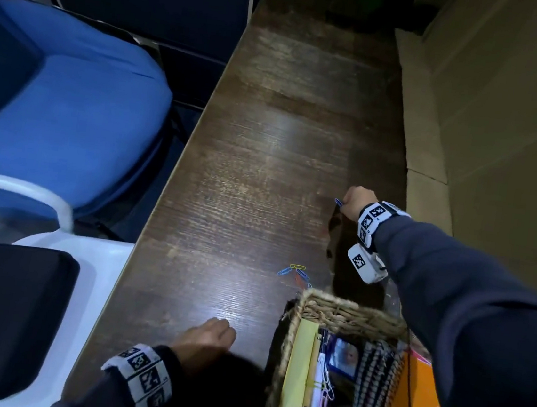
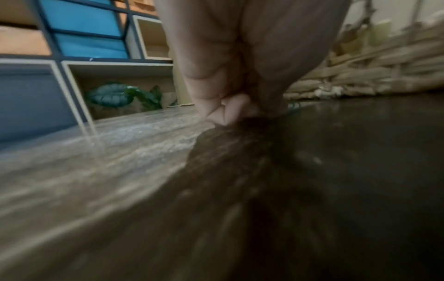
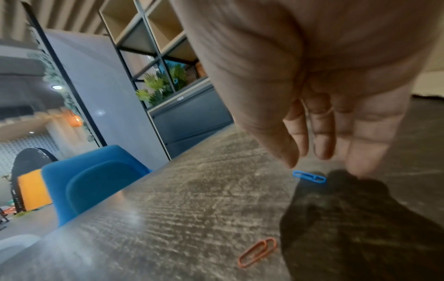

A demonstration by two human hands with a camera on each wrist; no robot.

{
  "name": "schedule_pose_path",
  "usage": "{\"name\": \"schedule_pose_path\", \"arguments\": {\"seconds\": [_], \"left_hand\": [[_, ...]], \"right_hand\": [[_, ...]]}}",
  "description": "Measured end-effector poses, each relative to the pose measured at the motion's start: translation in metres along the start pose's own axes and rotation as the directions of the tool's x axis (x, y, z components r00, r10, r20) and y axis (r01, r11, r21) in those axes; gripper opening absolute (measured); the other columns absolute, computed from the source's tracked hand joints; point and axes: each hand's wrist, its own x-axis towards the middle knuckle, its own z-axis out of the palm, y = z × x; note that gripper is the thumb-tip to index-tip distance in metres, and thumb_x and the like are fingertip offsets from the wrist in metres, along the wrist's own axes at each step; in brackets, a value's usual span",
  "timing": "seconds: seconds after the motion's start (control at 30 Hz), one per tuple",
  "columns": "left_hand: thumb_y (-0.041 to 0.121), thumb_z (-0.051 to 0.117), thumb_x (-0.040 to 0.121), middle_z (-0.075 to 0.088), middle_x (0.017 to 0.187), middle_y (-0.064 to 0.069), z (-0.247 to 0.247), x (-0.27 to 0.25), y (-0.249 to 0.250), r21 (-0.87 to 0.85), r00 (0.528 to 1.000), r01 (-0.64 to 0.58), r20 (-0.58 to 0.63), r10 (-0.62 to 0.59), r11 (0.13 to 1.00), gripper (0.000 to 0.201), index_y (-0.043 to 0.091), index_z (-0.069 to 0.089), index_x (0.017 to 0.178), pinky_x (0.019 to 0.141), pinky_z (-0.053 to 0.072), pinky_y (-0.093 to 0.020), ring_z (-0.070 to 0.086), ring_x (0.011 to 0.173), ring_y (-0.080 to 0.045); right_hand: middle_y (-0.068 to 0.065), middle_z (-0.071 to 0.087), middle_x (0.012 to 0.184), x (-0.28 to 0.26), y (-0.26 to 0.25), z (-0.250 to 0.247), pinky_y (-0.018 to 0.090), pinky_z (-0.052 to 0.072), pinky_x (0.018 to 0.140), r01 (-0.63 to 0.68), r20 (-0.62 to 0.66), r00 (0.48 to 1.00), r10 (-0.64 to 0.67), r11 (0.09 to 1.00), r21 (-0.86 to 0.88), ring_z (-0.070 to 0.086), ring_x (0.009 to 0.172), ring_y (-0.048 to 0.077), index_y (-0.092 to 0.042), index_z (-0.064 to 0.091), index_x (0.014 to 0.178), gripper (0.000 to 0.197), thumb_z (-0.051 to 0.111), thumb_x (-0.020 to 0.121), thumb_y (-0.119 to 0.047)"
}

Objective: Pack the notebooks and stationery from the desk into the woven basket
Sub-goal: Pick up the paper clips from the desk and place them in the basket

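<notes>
**Blue clip lies just off the right fingertips, far from the basket**

The right hand (image 3: pixel 324 106) hangs low over the worktop (image 1: pixel 268 136) toward its far right edge, fingers (image 3: pixel 323 133) relaxed, slightly spread and pointing down, holding nothing. A blue paper clip (image 3: pixel 309 176) lies flat on the wood just beyond and below the fingertips, a shade to the thumb side. It looks apart from the skin, though the head view cannot settle whether a tip touches it. Its long axis runs roughly across the line of the fingers, so a pinch of thumb and forefinger across its narrow width seems the likely way in. An orange paper clip (image 3: pixel 257 252) lies nearer the wrist, back toward the woven basket (image 1: pixel 348 313).

The left hand (image 1: pixel 203 339) rests on the worktop by the near edge, just left of the basket; its fingers (image 2: pixel 216 91) are loosely curled with nothing in them. It is well apart from the blue clip, so the right hand is plainly the nearer.

A small cluster of clips (image 1: pixel 294 273) sits just beyond the basket's far rim. The basket already holds a yellow pad (image 1: pixel 298 367), with an orange spiral notebook (image 1: pixel 421 405) on its right side.
</notes>
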Motion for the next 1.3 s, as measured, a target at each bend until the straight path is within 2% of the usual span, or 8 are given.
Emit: {"name": "schedule_pose_path", "arguments": {"seconds": [0.1, 0.2, 0.33, 0.63, 0.87, 0.97, 1.13, 1.3], "left_hand": [[0.030, 0.047, 0.071, 0.043, 0.060, 0.015, -0.011, 0.018, -0.010, -0.274, 0.994, 0.049, -0.082, -0.074, 0.961, 0.014, 0.028, 0.032, 0.071, 0.053, 0.040, -0.017, 0.045, 0.061, -0.002], [0.019, 0.049, 0.085, 0.053, 0.072, -0.001, -0.041, 0.038, -0.008, -0.429, 0.975, 0.103, -0.134, -0.176, 0.897, 0.013, 0.029, 0.041, 0.080, 0.069, 0.035, -0.021, 0.055, 0.071, -0.021], [0.022, 0.041, 0.089, 0.060, 0.084, -0.003, -0.076, 0.058, 0.000, -0.442, 0.933, 0.068, -0.290, -0.214, 0.895, 0.027, 0.005, 0.060, 0.099, 0.075, 0.038, -0.017, 0.057, 0.080, -0.016], [0.020, 0.046, 0.091, 0.063, 0.092, -0.011, -0.099, 0.080, 0.015, -0.394, 0.900, 0.105, -0.353, -0.255, 0.913, 0.026, 0.005, 0.065, 0.100, 0.073, 0.046, -0.022, 0.064, 0.080, -0.026], [0.011, 0.055, 0.089, 0.069, 0.092, -0.011, -0.114, 0.091, 0.047, -0.398, 0.876, 0.162, -0.362, -0.317, 0.903, 0.014, 0.006, 0.065, 0.098, 0.074, 0.043, -0.024, 0.065, 0.083, -0.026], [0.008, 0.055, 0.088, 0.068, 0.086, -0.009, -0.121, 0.094, 0.059, -0.419, 0.865, 0.176, -0.366, -0.343, 0.891, 0.017, 0.005, 0.064, 0.101, 0.071, 0.037, -0.019, 0.061, 0.076, -0.021], [0.004, 0.054, 0.085, 0.059, 0.074, 0.000, -0.138, 0.094, 0.082, -0.413, 0.881, 0.150, -0.357, -0.311, 0.898, 0.032, 0.012, 0.062, 0.115, 0.079, 0.048, -0.030, 0.053, 0.069, -0.017], [0.007, 0.056, 0.086, 0.060, 0.075, 0.003, -0.152, 0.085, 0.114, -0.389, 0.923, 0.097, -0.310, -0.229, 0.916, 0.026, 0.016, 0.064, 0.109, 0.076, 0.048, -0.025, 0.056, 0.069, -0.014]], "right_hand": [[0.021, 0.066, 0.114, 0.013, -0.007, 0.012, 0.035, 0.051, 0.082, 0.025, -0.037, 0.999, -0.025, 1.000, -0.006, 0.062, 0.106, 0.036, 0.003, 0.064, 0.110, 0.028, 0.059, 0.090, -0.017], [0.022, 0.067, 0.113, 0.016, -0.012, 0.025, 0.035, 0.050, 0.077, -0.008, -0.050, 0.999, 0.007, 1.000, -0.025, 0.065, 0.103, 0.037, 0.004, 0.066, 0.106, 0.029, 0.062, 0.089, -0.019], [0.024, 0.067, 0.113, 0.022, -0.014, 0.037, 0.037, 0.052, 0.081, -0.100, -0.050, 0.994, 0.100, 0.995, -0.002, 0.065, 0.103, 0.039, 0.008, 0.065, 0.107, 0.023, 0.056, 0.091, -0.005], [0.023, 0.062, 0.123, -0.005, -0.002, -0.008, 0.037, 0.049, 0.089, -0.004, -0.042, 0.999, 0.009, 0.993, 0.117, 0.061, 0.111, 0.038, 0.001, 0.062, 0.115, 0.028, 0.050, 0.092, -0.010], [-0.005, 0.061, 0.079, -0.137, 0.050, -0.045, 0.023, 0.042, 0.071, 0.301, -0.277, 0.939, -0.205, 0.879, 0.370, 0.057, 0.076, 0.012, -0.017, 0.067, 0.093, 0.008, 0.061, 0.087, -0.014], [-0.010, 0.059, 0.072, -0.193, 0.065, -0.019, 0.021, 0.039, 0.061, 0.326, -0.202, 0.943, -0.266, 0.865, 0.381, 0.053, 0.066, 0.005, -0.017, 0.067, 0.086, 0.005, 0.063, 0.086, -0.014], [0.005, 0.072, 0.084, -0.241, 0.083, 0.043, 0.031, 0.052, 0.071, 0.285, 0.102, 0.940, -0.326, 0.913, 0.293, 0.067, 0.079, 0.019, -0.005, 0.068, 0.083, 0.013, 0.056, 0.088, -0.009], [0.009, 0.060, 0.074, -0.251, 0.085, 0.089, 0.028, 0.040, 0.062, 0.240, 0.201, 0.938, -0.283, 0.947, 0.214, 0.055, 0.070, 0.024, -0.009, 0.057, 0.069, 0.021, 0.046, 0.087, -0.006]]}}
